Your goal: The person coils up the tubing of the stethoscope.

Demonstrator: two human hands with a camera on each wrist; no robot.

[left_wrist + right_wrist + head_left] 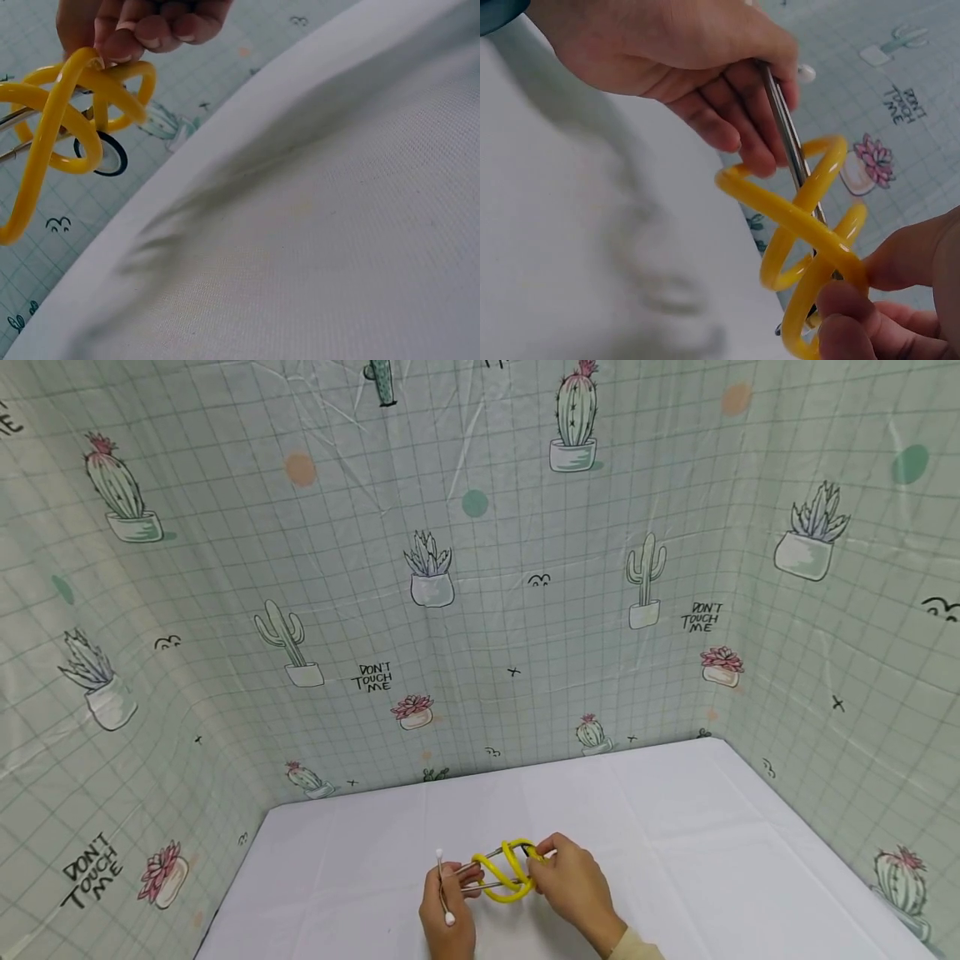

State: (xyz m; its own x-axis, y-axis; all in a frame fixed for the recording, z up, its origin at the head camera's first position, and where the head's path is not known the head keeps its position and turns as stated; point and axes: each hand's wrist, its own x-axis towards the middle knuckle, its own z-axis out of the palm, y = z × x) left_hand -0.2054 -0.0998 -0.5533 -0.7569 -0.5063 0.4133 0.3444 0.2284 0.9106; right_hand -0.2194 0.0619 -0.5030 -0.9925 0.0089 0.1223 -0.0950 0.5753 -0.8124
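Observation:
A stethoscope with yellow tubing is held up between my two hands above the table. Its tubing is wound in loose loops around the metal ear tubes. My left hand grips the ear tubes near the earpiece end, with the white ear tips sticking out beyond the fingers. At the other end, my right hand pinches the yellow tubing between thumb and fingers. The round chest piece with a dark rim shows beside the loops in the left wrist view; in the right wrist view the fingers mostly hide it.
A white cloth covers the table beneath both hands. Grid-patterned curtains printed with cacti and lettering stand behind the table and along both sides. Shadows of the hands and tubing fall on the cloth.

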